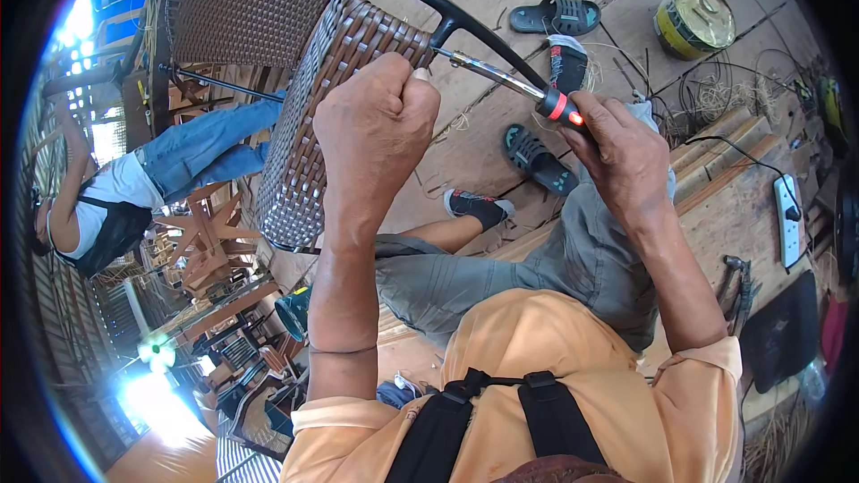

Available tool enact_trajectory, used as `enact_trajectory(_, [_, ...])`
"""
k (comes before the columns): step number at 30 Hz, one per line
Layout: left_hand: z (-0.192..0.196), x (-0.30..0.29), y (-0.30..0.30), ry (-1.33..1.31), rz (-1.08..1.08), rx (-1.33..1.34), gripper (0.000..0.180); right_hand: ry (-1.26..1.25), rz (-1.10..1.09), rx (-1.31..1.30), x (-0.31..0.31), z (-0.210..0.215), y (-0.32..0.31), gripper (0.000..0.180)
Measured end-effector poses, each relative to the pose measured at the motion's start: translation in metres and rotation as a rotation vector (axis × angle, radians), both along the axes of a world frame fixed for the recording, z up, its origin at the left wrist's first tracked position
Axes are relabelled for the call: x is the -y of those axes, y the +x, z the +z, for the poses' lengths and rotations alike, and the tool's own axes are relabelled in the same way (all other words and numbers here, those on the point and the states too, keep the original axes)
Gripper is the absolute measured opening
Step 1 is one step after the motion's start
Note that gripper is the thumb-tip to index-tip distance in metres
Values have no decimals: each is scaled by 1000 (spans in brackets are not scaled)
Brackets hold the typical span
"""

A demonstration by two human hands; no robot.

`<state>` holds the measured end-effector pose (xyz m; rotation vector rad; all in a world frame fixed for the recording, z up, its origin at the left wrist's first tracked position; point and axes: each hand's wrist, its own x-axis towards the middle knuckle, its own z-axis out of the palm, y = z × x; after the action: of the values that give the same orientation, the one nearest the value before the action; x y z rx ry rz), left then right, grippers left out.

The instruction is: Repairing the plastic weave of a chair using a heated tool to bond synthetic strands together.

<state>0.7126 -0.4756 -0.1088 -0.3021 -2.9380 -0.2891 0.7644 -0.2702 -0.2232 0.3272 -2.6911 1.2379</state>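
A brown woven rattan-style chair (300, 130) with a curved black frame (479, 31) stands in front of me, to the left. My left hand (380, 121) is a closed fist against its woven edge; anything inside the fingers is hidden. My right hand (625, 156) wraps round the black handle of a soldering iron (506, 74), which has a red band and a lit red light. The iron's metal barrel points left, passing under the frame bar. Its thin tip reaches close to the weave beside my left thumb; whether it touches cannot be made out.
Dark slip-on sandals (555, 15) and a yellow-and-black tin (693, 18) are on the floor ahead. A white power strip (786, 219), a hammer (735, 277) and a black sheet (780, 331) lie at right. Another person (192, 156) is at far left, near wooden frames (210, 237).
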Motion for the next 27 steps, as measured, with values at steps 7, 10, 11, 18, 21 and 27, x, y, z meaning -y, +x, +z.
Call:
enact_trajectory(7, [2, 3, -3, 73, 44, 86, 14, -32, -57, -47, -4, 0, 1, 33])
enact_trajectory(10, [5, 3, -2, 83, 56, 120, 15, -58, -91, -13, -7, -1, 3, 32])
enact_trajectory(11, [5, 3, -3, 84, 52, 122, 15, -80, -90, -10, -8, -1, 4, 32])
enact_trajectory(18, [5, 4, -2, 82, 47, 163, 20, -100, -40, -21, -3, -5, 0, 31])
enact_trajectory(21, [7, 3, -2, 88, 53, 163, 20, -124, -21, -23, -2, -3, -1, 30])
enact_trajectory(27, [6, 3, -3, 91, 46, 151, 18, -86, -5, 9, 2, -4, -1, 31])
